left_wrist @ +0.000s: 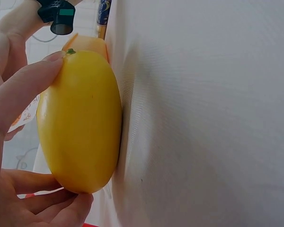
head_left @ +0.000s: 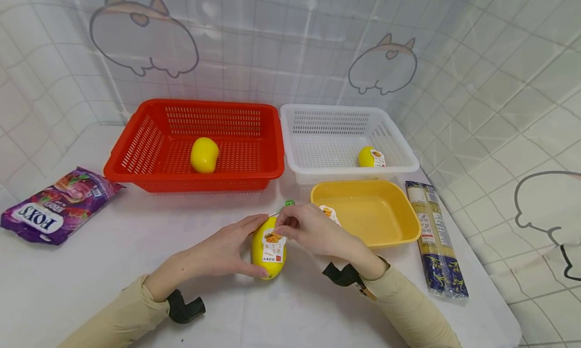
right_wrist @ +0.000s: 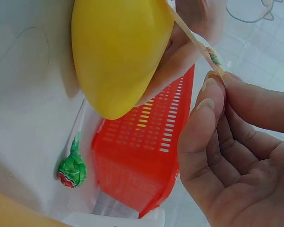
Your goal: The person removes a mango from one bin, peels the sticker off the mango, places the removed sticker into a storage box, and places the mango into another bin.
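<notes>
A yellow mango [head_left: 257, 249] lies on the white table, its stem end towards me. My left hand [head_left: 218, 249] grips it between the thumb at the stem end and the fingers at the far end. A white mango sticker [head_left: 273, 252] with a fruit picture lies over its top. My right hand [head_left: 313, 232] pinches the far edge of this sticker between thumb and fingers. In the right wrist view the pinched sticker [right_wrist: 199, 45] stands out from the mango [right_wrist: 118, 52], its lower end touching the fruit. Just beyond the hands lies a green-wrapped lollipop [right_wrist: 72, 168].
A red basket [head_left: 209, 177] holds a plain mango [head_left: 204, 155]. Beside it, a white basket [head_left: 345, 174] holds a stickered mango [head_left: 365, 157]. A yellow tray [head_left: 376, 212] has another sticker [head_left: 330, 214] at its left rim. Purple candy bag [head_left: 59, 204] left; noodle pack [head_left: 437, 239] right.
</notes>
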A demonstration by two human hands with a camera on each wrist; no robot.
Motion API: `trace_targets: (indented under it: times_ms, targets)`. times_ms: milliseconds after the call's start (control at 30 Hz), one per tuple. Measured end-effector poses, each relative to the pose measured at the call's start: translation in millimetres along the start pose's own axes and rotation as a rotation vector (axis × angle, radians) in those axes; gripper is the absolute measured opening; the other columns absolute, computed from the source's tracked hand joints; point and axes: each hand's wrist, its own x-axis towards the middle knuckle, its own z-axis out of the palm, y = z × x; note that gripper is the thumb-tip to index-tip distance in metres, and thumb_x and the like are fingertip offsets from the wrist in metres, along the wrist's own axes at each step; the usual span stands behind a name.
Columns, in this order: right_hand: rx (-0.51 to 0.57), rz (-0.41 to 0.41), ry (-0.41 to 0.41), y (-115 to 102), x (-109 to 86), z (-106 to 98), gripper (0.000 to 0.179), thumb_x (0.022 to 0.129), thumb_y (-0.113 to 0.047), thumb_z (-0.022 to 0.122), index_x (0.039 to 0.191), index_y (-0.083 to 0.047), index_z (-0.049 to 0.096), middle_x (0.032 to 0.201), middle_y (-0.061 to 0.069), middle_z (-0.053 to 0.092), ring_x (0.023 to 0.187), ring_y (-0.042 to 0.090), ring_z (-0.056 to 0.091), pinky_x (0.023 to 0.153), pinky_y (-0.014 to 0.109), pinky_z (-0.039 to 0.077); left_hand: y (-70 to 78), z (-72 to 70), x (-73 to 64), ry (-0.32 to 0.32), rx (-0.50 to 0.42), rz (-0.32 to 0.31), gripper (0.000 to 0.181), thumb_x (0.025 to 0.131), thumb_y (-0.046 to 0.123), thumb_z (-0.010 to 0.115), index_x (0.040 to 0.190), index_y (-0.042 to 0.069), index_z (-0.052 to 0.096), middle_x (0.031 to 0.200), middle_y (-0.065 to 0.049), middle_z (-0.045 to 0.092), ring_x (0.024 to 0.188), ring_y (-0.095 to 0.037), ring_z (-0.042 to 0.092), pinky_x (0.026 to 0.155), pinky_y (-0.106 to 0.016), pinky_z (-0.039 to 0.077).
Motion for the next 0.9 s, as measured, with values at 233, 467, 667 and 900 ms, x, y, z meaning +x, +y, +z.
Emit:
trace_targets:
  times_ms: [233, 467, 667, 900]
  targets:
    - [0.013, -0.003, -0.002, -1.7, -2.0, -1.3, 0.006, 0.093, -0.015, 0.071, 0.094, -0.010, 0.069, 0.081, -0.005, 0.062, 0.074, 0.012, 0.056, 0.066, 0.023, 0.052, 0.9, -0.4, 0.1, -0.003, -0.002, -0.002, 0.114, 0.068, 0.061, 0.084, 0.157, 0.012, 0.032, 0.161, -0.005, 0.033, 0.146, -0.028, 0.036, 0.114, -0.056, 0.037]
    - [0.004, -0.029, 0.014, -3.4, -3.2, -1.0, 0.006, 0.093, -0.015, 0.071, 0.093, -0.009, 0.069, 0.080, -0.006, 0.062, 0.072, 0.010, 0.055, 0.065, 0.022, 0.051, 0.9, 0.0, -0.2, -0.001, -0.010, 0.009, 0.113, 0.068, 0.060, 0.085, 0.157, 0.012, 0.032, 0.161, -0.005, 0.033, 0.145, -0.028, 0.037, 0.114, -0.056, 0.037]
    - [0.002, -0.037, 0.018, -2.9, -2.9, -0.8, 0.005, 0.093, -0.015, 0.071, 0.093, -0.010, 0.070, 0.080, -0.006, 0.062, 0.073, 0.010, 0.055, 0.066, 0.022, 0.051, -0.4, 0.6, 0.1, 0.003, -0.007, 0.021, 0.113, 0.069, 0.061, 0.084, 0.157, 0.012, 0.032, 0.161, -0.003, 0.033, 0.144, -0.026, 0.037, 0.114, -0.055, 0.038]
    - [0.003, -0.042, 0.020, -3.9, -2.6, -1.2, 0.006, 0.093, -0.016, 0.071, 0.092, -0.011, 0.070, 0.080, -0.007, 0.062, 0.072, 0.010, 0.055, 0.065, 0.022, 0.051, -0.8, 0.6, 0.9, 0.000, -0.006, 0.016, 0.113, 0.069, 0.061, 0.084, 0.157, 0.013, 0.031, 0.162, -0.003, 0.032, 0.145, -0.026, 0.037, 0.114, -0.055, 0.037]
